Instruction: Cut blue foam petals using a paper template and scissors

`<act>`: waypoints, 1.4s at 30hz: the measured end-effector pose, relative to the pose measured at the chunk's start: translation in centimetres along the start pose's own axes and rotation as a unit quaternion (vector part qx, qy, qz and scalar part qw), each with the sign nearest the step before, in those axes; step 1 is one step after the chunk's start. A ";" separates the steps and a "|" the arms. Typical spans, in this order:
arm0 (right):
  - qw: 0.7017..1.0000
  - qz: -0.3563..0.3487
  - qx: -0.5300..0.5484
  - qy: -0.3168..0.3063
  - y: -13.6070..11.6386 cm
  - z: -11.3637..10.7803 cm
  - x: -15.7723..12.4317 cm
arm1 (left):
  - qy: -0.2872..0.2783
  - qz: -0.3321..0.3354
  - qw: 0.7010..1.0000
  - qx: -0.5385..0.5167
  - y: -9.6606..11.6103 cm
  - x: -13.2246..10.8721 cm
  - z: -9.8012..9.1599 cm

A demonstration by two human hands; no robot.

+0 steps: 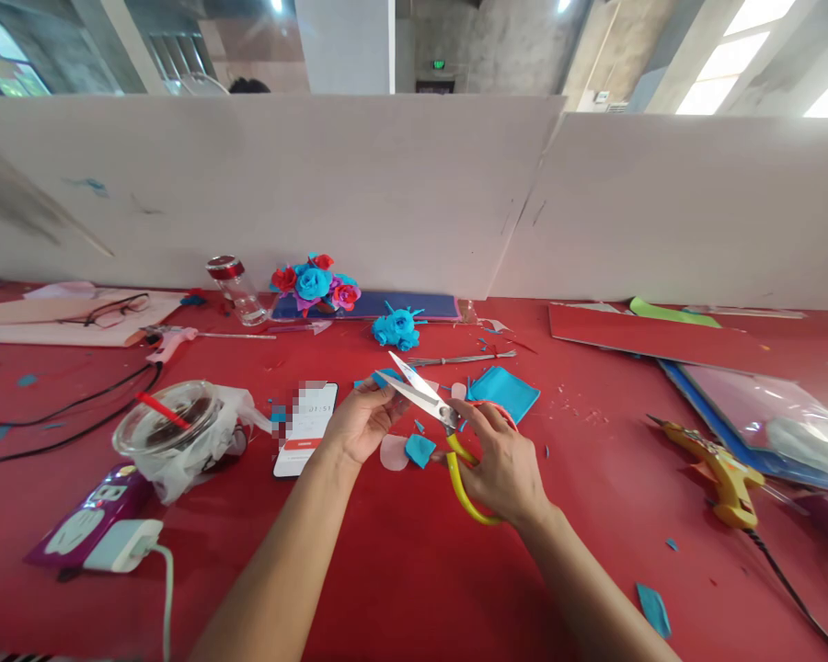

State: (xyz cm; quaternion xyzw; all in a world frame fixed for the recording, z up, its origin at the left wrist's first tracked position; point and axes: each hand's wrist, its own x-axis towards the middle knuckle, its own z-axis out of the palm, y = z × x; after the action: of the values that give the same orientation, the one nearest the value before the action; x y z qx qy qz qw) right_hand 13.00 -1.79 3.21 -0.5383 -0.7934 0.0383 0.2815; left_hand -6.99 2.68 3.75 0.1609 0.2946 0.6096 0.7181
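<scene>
My right hand (503, 462) grips a pair of scissors (448, 418) with yellow and red handles, its blades spread apart and pointing up and left. Pinched in my left hand (367, 418) is a piece of blue paper (388, 376), partly hidden behind my fingers and the blades. Below the blades, a small blue scrap (420, 450) lies against a pale pink rounded piece (395, 453) on the red table (414, 570). Beyond the scissors' handles rests a stack of blue paper (503, 393). A cluster of blue paper flowers (396, 328) sits past the blade tips.
A phone (307, 430) and a bagged cup with a red straw (179, 428) are at left, near a power strip (100, 515). A yellow glue gun (721, 473) lies right, a pink one (172, 345) far left. Behind stand a glass bottle (238, 292) and a paper bouquet (316, 283).
</scene>
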 end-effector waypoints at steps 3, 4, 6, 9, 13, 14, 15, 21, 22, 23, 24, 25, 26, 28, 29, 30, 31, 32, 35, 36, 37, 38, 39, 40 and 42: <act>1.000 0.001 -0.006 0.003 -0.3 0.4 0.0 | -0.010 -0.013 1.000 -0.009 -0.4 0.0 0.3; 1.000 0.003 -0.005 0.007 -0.3 0.5 0.0 | -0.012 -0.015 1.000 -0.008 -0.5 -0.1 0.3; 1.000 0.005 -0.004 0.013 -0.2 0.7 0.1 | -0.009 -0.018 1.000 -0.007 -0.5 -0.1 0.4; 1.000 0.006 -0.002 0.017 0.0 0.8 0.1 | -0.005 -0.021 1.000 -0.012 -0.6 -0.1 0.3; 1.000 0.007 0.000 0.012 -0.1 0.7 0.0 | -0.003 -0.021 1.000 -0.015 -0.6 0.0 0.2; 1.000 0.008 -0.001 0.009 -0.1 0.7 -0.1 | -0.002 -0.020 1.000 -0.016 -0.6 0.0 0.1; 1.000 0.010 -0.003 0.008 -0.2 0.7 -0.1 | 0.000 -0.020 1.000 -0.016 -0.6 0.0 0.2; 1.000 0.019 -0.015 0.015 -0.3 0.7 -0.2 | 0.008 -0.023 1.000 -0.017 -0.7 -0.1 0.3; 1.000 0.019 -0.015 0.016 -0.3 0.7 -0.2 | 0.007 -0.022 1.000 -0.017 -0.7 -0.1 0.3; 1.000 0.018 -0.015 0.017 -0.3 0.7 -0.1 | 0.005 -0.021 1.000 -0.017 -0.7 -0.1 0.3; 1.000 0.017 -0.015 0.018 -0.3 0.7 -0.1 | 0.003 -0.020 1.000 -0.016 -0.7 -0.1 0.3; 1.000 0.016 -0.016 0.020 -0.2 0.7 -0.1 | 0.002 -0.019 1.000 -0.015 -0.7 -0.1 0.3; 1.000 0.013 -0.017 0.022 -0.2 0.8 -0.1 | 0.001 -0.019 1.000 -0.014 -0.7 -0.1 0.3; 1.000 0.007 -0.018 0.023 -0.1 0.8 0.0 | 0.000 -0.017 1.000 -0.013 -0.7 -0.1 0.3; 1.000 0.004 -0.016 0.024 -0.1 0.8 0.0 | 0.001 -0.017 1.000 -0.013 -0.7 -0.1 0.3; 1.000 0.001 -0.012 0.025 0.0 0.8 0.0 | 0.001 -0.017 1.000 -0.013 -0.7 -0.1 0.3; 1.000 -0.001 -0.007 0.025 0.0 0.8 0.0 | 0.000 -0.018 1.000 -0.013 -0.7 -0.1 0.2; 1.000 -0.003 -0.001 0.025 0.1 0.7 0.0 | -0.002 -0.019 1.000 -0.012 -0.7 0.0 0.2; 0.999 -0.011 0.021 0.026 0.3 0.8 -0.1 | -0.007 -0.025 1.000 -0.009 -0.7 0.0 0.1; 0.999 -0.013 0.029 0.027 0.3 0.8 -0.2 | -0.007 -0.026 1.000 -0.007 -0.6 0.0 0.1; 0.999 -0.014 0.036 0.026 0.4 0.9 -0.2 | -0.008 -0.026 1.000 -0.004 -0.6 0.0 0.1; 0.999 -0.013 0.042 0.024 0.5 1.1 -0.3 | -0.007 -0.025 1.000 0.001 -0.6 0.0 0.1; 0.999 -0.012 0.047 0.022 0.6 1.2 -0.3 | -0.006 -0.023 1.000 0.005 -0.5 0.0 0.1; 0.999 -0.008 0.050 0.019 0.8 1.3 -0.3 | -0.003 -0.019 1.000 0.010 -0.5 0.0 0.1; 0.998 0.015 0.055 0.015 1.1 1.1 -0.2 | 0.003 -0.014 0.999 0.038 -0.5 0.0 0.0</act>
State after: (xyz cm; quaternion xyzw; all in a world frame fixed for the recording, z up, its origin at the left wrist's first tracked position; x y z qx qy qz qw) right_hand 13.37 -1.21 1.81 -0.5345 -0.7774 0.0780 0.3223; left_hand -6.62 2.61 3.44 0.1819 0.3219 0.5887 0.7189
